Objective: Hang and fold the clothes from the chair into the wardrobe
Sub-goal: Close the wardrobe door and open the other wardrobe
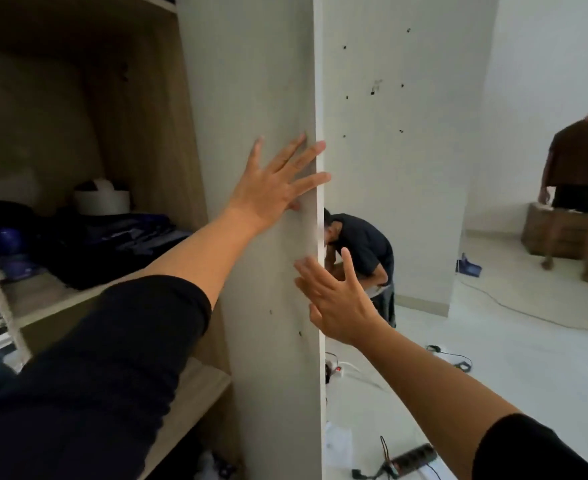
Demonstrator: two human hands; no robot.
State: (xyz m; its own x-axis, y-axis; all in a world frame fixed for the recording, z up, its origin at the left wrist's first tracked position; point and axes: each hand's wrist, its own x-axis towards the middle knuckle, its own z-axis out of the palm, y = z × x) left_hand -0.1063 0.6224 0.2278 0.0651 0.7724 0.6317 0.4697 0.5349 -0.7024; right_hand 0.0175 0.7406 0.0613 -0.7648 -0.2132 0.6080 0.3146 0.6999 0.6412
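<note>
The wardrobe's pale door [264, 81] stands open, edge-on in the middle of the view. My left hand [278, 181] lies flat on the door's inner face with fingers spread, fingertips at its edge. My right hand [334, 296] is lower, fingers straight and spread at the door's edge. Neither hand holds anything. Inside the wardrobe, dark folded clothes [112, 244] lie on a wooden shelf [43, 303], with a white roll [102, 199] behind them. The chair is out of view.
A person in dark clothes [365, 251] bends down behind the door. Another person [576, 181] stands at the far right by a wooden box [549, 237]. Power strips [413, 459] and cables lie on the white floor. A lower shelf [195, 396] sits below.
</note>
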